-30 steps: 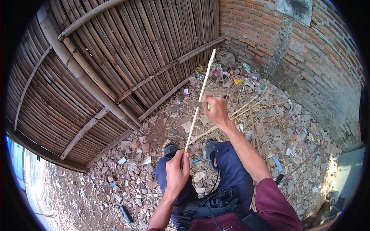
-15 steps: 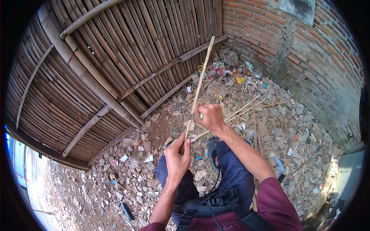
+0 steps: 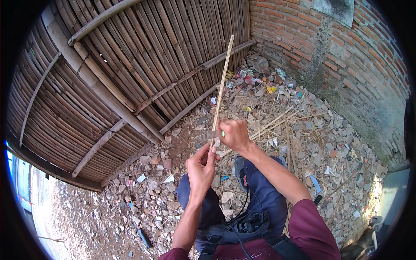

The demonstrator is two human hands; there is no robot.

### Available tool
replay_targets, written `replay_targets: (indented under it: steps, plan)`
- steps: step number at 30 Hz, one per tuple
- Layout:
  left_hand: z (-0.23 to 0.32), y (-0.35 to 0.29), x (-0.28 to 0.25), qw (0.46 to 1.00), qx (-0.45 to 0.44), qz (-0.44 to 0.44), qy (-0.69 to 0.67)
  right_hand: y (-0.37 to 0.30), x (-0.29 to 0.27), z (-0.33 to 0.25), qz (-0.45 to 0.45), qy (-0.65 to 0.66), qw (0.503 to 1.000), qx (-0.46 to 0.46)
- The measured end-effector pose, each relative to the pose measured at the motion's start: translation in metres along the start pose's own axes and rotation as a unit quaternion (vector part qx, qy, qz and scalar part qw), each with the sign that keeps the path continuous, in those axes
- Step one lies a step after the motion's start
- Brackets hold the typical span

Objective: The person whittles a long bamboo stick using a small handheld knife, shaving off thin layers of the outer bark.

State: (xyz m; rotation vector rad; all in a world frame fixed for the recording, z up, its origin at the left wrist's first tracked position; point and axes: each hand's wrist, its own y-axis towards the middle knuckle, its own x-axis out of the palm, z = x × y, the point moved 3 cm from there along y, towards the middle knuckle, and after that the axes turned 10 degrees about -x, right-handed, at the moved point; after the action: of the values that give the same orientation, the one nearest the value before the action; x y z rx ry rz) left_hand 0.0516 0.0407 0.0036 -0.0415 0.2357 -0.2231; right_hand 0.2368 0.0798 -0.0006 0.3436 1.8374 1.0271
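A long, thin bamboo strip [image 3: 222, 84] slants up and away from me, its far end in front of the bamboo wall. My left hand [image 3: 201, 167] pinches its near end between thumb and fingers. Just beyond, my right hand [image 3: 235, 135] is closed around the green handle of a knife [image 3: 209, 135]. The knife's blade lies across the strip, pointing left, close to the left fingertips. Most of the handle is hidden in the right fist.
A slatted bamboo wall [image 3: 143, 56] rises ahead and left, meeting a brick wall [image 3: 346, 65] at the far corner. Loose bamboo strips [image 3: 277, 125] lie on stony, littered ground. A dark blue object [image 3: 144, 238] lies at lower left. Cables [image 3: 242, 216] hang at my lap.
The strip's far end has swung slightly left and up. My left hand has slid a little up toward the knife, and the blade now shows more clearly across the strip.
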Motion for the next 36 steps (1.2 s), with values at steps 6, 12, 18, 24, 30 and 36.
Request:
replay_targets:
  steps: [6,12,18,24,30,36]
  plan:
    - [0.004,0.001,0.003,1.000,0.010,0.013,0.005,0.000,0.000,0.001,-0.004,0.000,1.000,0.019]
    - [0.003,-0.001,0.003,0.999,0.037,0.019,0.030,0.000,0.001,0.003,0.005,0.001,0.999,0.044]
    - [0.007,-0.014,0.005,1.000,0.021,0.003,0.000,-0.001,0.000,0.012,0.039,-0.016,0.997,0.071]
    - [0.006,-0.025,0.000,1.000,-0.001,-0.010,0.005,-0.001,-0.001,0.013,0.051,0.002,0.997,0.063]
    - [-0.007,-0.047,0.001,0.999,0.002,-0.038,0.008,0.006,-0.016,0.047,0.073,-0.002,0.978,0.195]
    - [-0.026,-0.079,-0.004,0.998,0.020,-0.066,-0.006,-0.011,-0.031,0.098,0.157,-0.086,0.963,0.201]
